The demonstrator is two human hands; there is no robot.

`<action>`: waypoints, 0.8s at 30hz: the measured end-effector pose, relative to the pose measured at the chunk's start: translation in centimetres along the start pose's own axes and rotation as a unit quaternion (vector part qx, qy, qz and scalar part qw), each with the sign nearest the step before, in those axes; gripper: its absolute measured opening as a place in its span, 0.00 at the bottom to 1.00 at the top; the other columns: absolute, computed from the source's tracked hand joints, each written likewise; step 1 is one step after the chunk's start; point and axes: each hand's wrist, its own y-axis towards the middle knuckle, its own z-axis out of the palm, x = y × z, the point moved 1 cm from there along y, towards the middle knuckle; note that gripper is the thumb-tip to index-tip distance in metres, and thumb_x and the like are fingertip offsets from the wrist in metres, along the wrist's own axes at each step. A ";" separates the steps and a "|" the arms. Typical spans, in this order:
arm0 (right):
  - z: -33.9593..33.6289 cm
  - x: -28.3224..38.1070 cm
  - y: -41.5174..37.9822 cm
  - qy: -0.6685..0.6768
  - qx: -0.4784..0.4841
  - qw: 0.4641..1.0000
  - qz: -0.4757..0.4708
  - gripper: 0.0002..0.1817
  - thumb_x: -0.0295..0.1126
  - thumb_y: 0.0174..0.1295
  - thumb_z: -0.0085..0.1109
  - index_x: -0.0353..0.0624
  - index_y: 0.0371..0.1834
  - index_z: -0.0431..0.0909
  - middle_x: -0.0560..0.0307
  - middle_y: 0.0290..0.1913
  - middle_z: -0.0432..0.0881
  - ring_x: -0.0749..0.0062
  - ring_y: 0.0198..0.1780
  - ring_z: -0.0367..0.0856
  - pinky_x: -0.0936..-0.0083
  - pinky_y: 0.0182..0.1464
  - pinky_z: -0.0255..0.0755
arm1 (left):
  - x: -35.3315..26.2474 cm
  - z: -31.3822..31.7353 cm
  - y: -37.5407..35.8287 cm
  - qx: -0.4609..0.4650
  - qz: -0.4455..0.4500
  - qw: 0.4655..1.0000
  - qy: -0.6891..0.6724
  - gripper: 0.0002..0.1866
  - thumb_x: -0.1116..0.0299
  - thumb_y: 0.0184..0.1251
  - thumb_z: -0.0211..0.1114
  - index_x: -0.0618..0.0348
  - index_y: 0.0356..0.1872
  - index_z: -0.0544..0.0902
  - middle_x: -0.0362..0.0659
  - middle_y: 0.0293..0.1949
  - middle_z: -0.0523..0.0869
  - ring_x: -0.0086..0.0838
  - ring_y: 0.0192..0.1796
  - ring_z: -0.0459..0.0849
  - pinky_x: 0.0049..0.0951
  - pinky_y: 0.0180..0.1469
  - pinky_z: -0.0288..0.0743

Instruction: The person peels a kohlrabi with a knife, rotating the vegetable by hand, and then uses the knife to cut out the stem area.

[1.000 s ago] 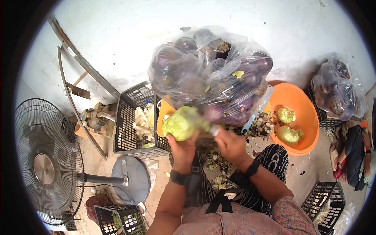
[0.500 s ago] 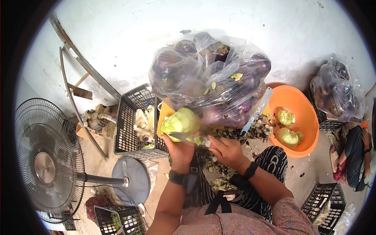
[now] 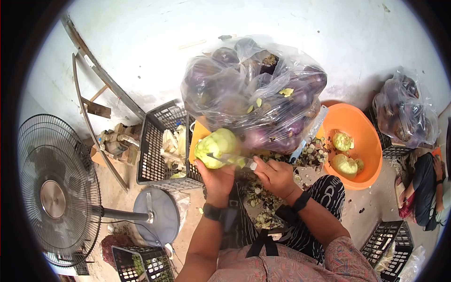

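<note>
A peeled, pale green eggplant [image 3: 217, 144] rests in my left hand [image 3: 217, 181], the fingers wrapped round its underside. My right hand [image 3: 277, 176] grips a knife [image 3: 235, 160] by its handle, with the blade lying against the near side of the eggplant. Green slivers cling along the blade. Just beyond both hands, a clear plastic bag [image 3: 253, 94] bulges with dark purple eggplants. Purple and pale peelings [image 3: 263, 202] are scattered below, between my knees.
An orange tub [image 3: 371, 164] on the right holds several peeled eggplants. A black crate [image 3: 155, 176] stands left of my hands, and a fan [image 3: 54, 197] farther left. Another bag of eggplants [image 3: 399, 108] sits at far right, near another person's arm [image 3: 440, 188].
The knife blade has shifted slightly and tilts differently against the eggplant. My right hand has moved a little to the right. Both hands keep their grip.
</note>
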 end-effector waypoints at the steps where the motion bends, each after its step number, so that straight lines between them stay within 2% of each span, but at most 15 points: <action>1: -0.2 -0.1 0.1 -0.009 0.009 1.000 -0.006 0.24 0.30 0.49 0.69 0.44 0.53 0.81 0.61 0.22 0.71 0.68 0.20 0.72 0.71 0.24 0.68 | -0.1 0.4 0.0 0.000 0.001 1.000 -0.001 0.44 0.27 0.63 0.42 0.50 0.71 0.60 0.47 0.69 0.65 0.48 0.67 0.68 0.50 0.67 0.64; 10: -0.4 -0.1 0.5 0.002 -0.021 1.000 -0.022 0.24 0.27 0.47 0.70 0.45 0.52 0.82 0.60 0.23 0.72 0.67 0.21 0.73 0.72 0.24 0.67 | -0.4 -0.1 -0.1 -0.019 -0.015 1.000 0.000 0.44 0.27 0.62 0.44 0.49 0.70 0.61 0.47 0.67 0.68 0.48 0.64 0.71 0.47 0.61 0.71; 14: -0.6 0.2 0.5 0.014 -0.017 1.000 -0.011 0.23 0.26 0.48 0.69 0.44 0.51 0.82 0.59 0.23 0.73 0.66 0.21 0.73 0.71 0.25 0.68 | -0.5 -0.7 0.0 0.003 -0.021 1.000 0.008 0.43 0.29 0.62 0.48 0.49 0.70 0.60 0.47 0.67 0.68 0.48 0.63 0.73 0.47 0.59 0.73; 16: -0.9 0.7 0.6 0.055 0.014 0.997 0.056 0.22 0.24 0.51 0.67 0.41 0.53 0.81 0.55 0.27 0.79 0.69 0.24 0.77 0.74 0.29 0.72 | -0.6 -0.5 -0.1 0.009 -0.020 1.000 0.010 0.43 0.30 0.62 0.50 0.49 0.70 0.60 0.47 0.67 0.68 0.48 0.63 0.73 0.47 0.59 0.74; 17: -0.5 0.6 0.8 0.055 0.015 0.997 0.056 0.22 0.24 0.51 0.67 0.41 0.53 0.81 0.55 0.27 0.79 0.69 0.24 0.77 0.74 0.29 0.72 | -0.7 -0.4 -0.3 0.021 -0.019 0.999 0.047 0.43 0.31 0.62 0.52 0.49 0.71 0.60 0.48 0.68 0.67 0.47 0.64 0.72 0.49 0.59 0.74; 19: 0.1 -0.3 1.3 0.180 -0.151 0.959 0.160 0.21 0.23 0.56 0.64 0.37 0.55 0.79 0.49 0.32 0.83 0.74 0.28 0.80 0.77 0.33 0.75 | -0.6 -1.0 -0.5 0.059 -0.040 0.995 0.072 0.42 0.35 0.62 0.55 0.50 0.71 0.58 0.49 0.68 0.66 0.46 0.66 0.70 0.52 0.60 0.73; 20: -0.2 -0.4 1.2 0.180 -0.151 0.959 0.160 0.21 0.23 0.56 0.64 0.37 0.55 0.79 0.49 0.32 0.83 0.74 0.28 0.80 0.77 0.33 0.75 | -0.5 -1.2 -0.7 0.059 -0.041 0.995 0.073 0.42 0.35 0.62 0.55 0.50 0.71 0.58 0.49 0.68 0.66 0.46 0.66 0.70 0.52 0.60 0.73; 22: -1.1 -0.8 0.9 0.181 -0.092 0.958 0.201 0.20 0.24 0.58 0.62 0.36 0.56 0.78 0.47 0.37 0.85 0.77 0.31 0.81 0.79 0.36 0.75 | -0.2 -1.2 -0.7 0.082 -0.089 0.990 0.071 0.41 0.40 0.63 0.58 0.52 0.71 0.58 0.49 0.69 0.66 0.47 0.68 0.68 0.54 0.62 0.70; 23: -0.8 -1.0 0.6 0.140 -0.085 0.975 0.149 0.21 0.24 0.56 0.63 0.36 0.55 0.79 0.48 0.33 0.83 0.72 0.27 0.80 0.77 0.33 0.74 | -0.1 -1.3 -0.6 0.084 -0.093 0.989 0.073 0.41 0.40 0.63 0.58 0.52 0.71 0.58 0.49 0.69 0.66 0.47 0.68 0.68 0.54 0.62 0.70; 24: -1.1 -0.9 0.4 0.139 -0.088 0.975 0.152 0.21 0.24 0.56 0.63 0.36 0.55 0.79 0.48 0.33 0.83 0.72 0.27 0.80 0.77 0.33 0.74 | 0.1 -1.3 -0.6 0.096 -0.099 0.987 0.085 0.42 0.42 0.62 0.60 0.53 0.71 0.58 0.49 0.68 0.66 0.47 0.68 0.68 0.54 0.64 0.68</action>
